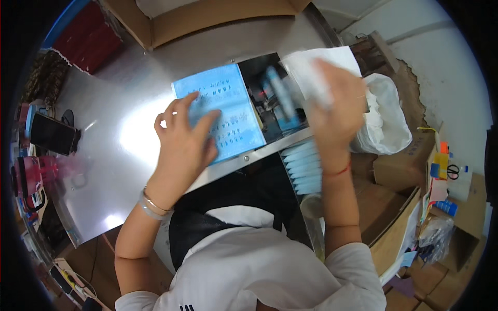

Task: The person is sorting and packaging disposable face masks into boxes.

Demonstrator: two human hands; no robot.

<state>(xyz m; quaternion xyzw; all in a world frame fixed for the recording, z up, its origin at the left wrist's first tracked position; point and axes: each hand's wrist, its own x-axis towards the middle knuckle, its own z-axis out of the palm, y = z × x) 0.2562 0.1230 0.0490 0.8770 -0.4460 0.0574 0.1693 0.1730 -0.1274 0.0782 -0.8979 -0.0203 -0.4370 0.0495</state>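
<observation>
My left hand (pixel 181 137) reaches over a light blue rectangular sheet or flat packet (pixel 236 103) with dark writing. Its fingers are curved and spread apart, and the fingertips are at the blue surface. Further right, my right hand (pixel 340 101) is smeared by motion, with the fingers bent round a blurred white piece (pixel 322 88) like paper. Behind that hand lies a white sheet (pixel 306 59). Between the hands is a shiny black panel (pixel 254 70), over which a blurred blue-and-white strip (pixel 280 93) shows; its kind is unclear.
A metal table (pixel 129 78) carries a cardboard box (pixel 207 23) at the far side and a dark phone (pixel 52 133) at the left. Pale blue stacked pieces (pixel 301 168) sit below the table edge. A white-bagged bin (pixel 394 124) with white scraps and cardboard boxes (pixel 402 166) stand right.
</observation>
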